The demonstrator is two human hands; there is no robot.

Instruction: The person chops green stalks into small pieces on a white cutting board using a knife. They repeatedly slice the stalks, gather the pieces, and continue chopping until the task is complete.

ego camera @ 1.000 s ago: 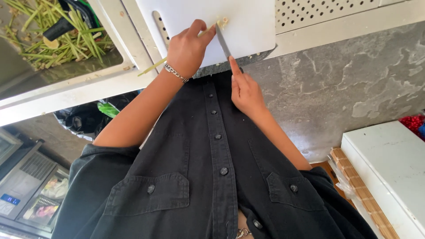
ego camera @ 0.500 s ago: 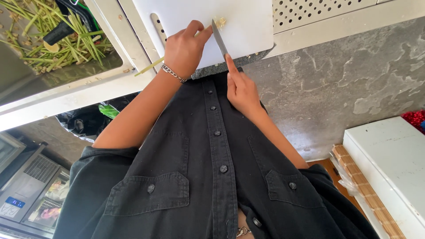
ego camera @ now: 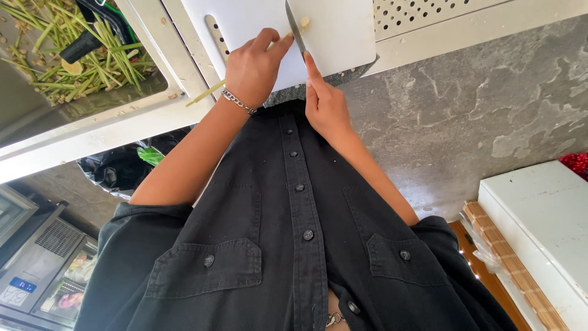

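Knife [ego camera: 295, 27] now farther up white board [ego camera: 343, 30]

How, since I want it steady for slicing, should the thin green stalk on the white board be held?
Pinch the stalk on its shaft just behind the cut end, from the left, opposite the knife. It lies long and thin across the cutting board, tail past the edge; the left hand pinches there.
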